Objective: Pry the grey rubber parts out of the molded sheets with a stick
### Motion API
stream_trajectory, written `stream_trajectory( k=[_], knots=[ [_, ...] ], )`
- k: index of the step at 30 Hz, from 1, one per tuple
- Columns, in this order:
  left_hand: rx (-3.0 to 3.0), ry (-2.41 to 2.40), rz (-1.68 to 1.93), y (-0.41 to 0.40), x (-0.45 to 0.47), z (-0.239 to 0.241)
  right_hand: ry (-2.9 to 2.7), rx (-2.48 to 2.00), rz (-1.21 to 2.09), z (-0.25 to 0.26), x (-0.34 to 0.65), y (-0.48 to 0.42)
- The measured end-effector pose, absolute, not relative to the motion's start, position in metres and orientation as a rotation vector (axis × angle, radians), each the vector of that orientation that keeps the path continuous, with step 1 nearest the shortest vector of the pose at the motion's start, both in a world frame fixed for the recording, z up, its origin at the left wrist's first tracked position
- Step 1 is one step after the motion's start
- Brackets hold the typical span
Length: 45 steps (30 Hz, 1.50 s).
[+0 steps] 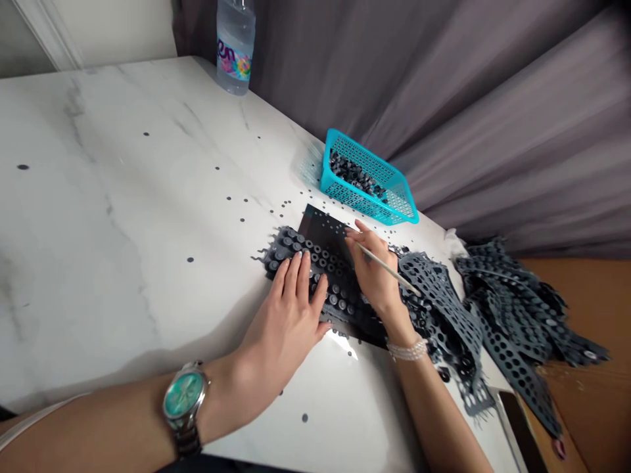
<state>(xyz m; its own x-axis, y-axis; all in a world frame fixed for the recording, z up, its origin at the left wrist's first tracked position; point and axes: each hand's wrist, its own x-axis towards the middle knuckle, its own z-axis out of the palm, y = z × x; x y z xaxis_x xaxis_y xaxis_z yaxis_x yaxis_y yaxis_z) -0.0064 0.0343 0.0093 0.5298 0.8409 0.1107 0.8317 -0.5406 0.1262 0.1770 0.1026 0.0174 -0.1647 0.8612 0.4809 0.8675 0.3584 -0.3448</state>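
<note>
A dark rubber sheet (340,301) with rows of round, ring-like parts lies over a flat black board (320,226). My left hand (290,309) rests on the sheet's near left part, fingers stretched out and pressing flat among the rings. My right hand (372,269) is closed round a thin pale stick (389,268), which slants down to the right. That hand is over the right part of the sheet. The stick's use end cannot be told. Just right of it lie punched-out grey rubber sheets (438,289) full of holes.
A turquoise basket (404,203) holds many small dark round parts (352,172). Small black discs (190,259) are scattered over the white marbled table (98,282). A water bottle (235,49) stands at the back edge. More perforated sheets (517,302) pile up at the right, by a brown surface (591,309).
</note>
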Motion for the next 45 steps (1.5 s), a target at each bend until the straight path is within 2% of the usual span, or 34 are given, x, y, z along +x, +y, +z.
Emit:
stream_trajectory(
  k=[13,23,31,37,45],
  knots=[
    [2.603,1.542,0.166,0.036,-0.010,0.020,-1.701,-1.613,0.376,0.037,0.149,0.088],
    [2.570,1.527,0.242,0.036,-0.009,0.017,-1.821,-1.574,0.379,0.033,0.154,0.092],
    [2.608,1.526,0.199,0.036,-0.009,0.017,-1.659,-1.568,0.380,0.037,0.141,0.086],
    [2.621,1.521,0.189,0.035,-0.009,0.017,-1.833,-1.638,0.366,0.038,0.146,0.085],
    [2.604,1.528,0.244,0.035,-0.009,0.014,-1.813,-1.582,0.462,0.036,0.149,0.082]
  ],
)
